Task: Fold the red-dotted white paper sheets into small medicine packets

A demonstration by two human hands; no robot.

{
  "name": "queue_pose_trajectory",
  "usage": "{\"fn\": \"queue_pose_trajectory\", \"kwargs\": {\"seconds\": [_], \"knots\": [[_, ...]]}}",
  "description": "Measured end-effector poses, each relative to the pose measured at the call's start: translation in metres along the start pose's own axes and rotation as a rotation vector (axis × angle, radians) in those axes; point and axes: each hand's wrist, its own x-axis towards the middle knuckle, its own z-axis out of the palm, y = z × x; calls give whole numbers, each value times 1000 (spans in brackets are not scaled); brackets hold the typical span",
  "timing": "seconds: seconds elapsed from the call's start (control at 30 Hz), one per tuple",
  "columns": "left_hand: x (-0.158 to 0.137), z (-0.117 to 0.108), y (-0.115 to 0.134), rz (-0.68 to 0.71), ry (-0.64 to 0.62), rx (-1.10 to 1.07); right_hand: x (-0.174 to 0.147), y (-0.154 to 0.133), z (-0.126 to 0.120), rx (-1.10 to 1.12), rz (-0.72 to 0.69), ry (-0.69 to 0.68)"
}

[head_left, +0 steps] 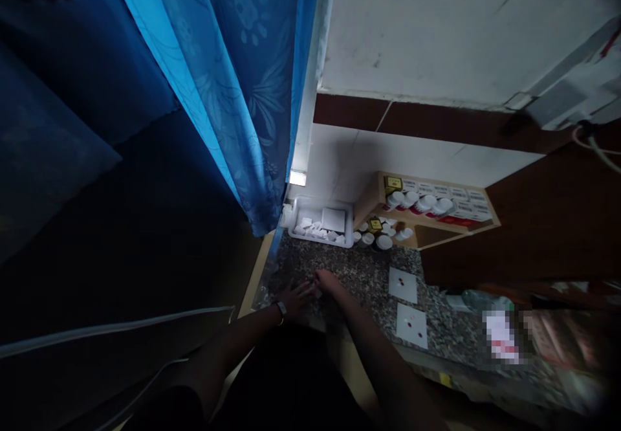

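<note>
Over the speckled stone counter [354, 269], my two hands meet near its front edge. My left hand [297, 298], with a watch [280, 309] at the wrist, lies with its fingers stretched toward the right one. My right hand [327, 282] is closed at the fingertips, and a small pale bit shows beneath it, too dim to name. To the right lie a white paper square [402, 285] and a nearer one [412, 325], each with a few small dark red tablets on it. Behind my hands, a white plastic tray [350, 240] holds small folded paper packets [315, 229] and a stack of white paper [334, 219].
A wooden shelf [369, 203] against the tiled wall carries white-capped bottles [425, 204] and small boxes [458, 193]. More bottles [383, 243] stand beneath it. A blue curtain [233, 94] hangs at the left. A wall socket with cables [563, 104] is at the right.
</note>
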Motion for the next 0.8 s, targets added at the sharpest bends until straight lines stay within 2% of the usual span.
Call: {"fn": "queue_pose_trajectory", "kwargs": {"seconds": [0.27, 0.43, 0.5, 0.57, 0.67, 0.7, 0.73, 0.8], "knots": [[0, -6, 2, 22, -40, -1, -2, 18, 4, 110, 82, -2], [1, -7, 10, -47, -31, -51, -11, 18, 1, 155, 65, 46], [5, -1, 14, -93, 32, -150, -13, 14, -2, 151, 42, 58], [11, 6, 18, -196, 166, -307, -16, 10, -6, 132, 21, 58], [26, 10, 19, -527, 469, -599, -19, 4, -13, 98, -9, 55], [31, 8, 17, -599, 517, -690, -20, 1, -15, 89, -18, 56], [36, 5, 15, -623, 542, -780, -21, -2, -18, 79, -30, 58], [44, -4, 9, -556, 461, -980, -25, -9, -25, 49, -63, 64]]}}
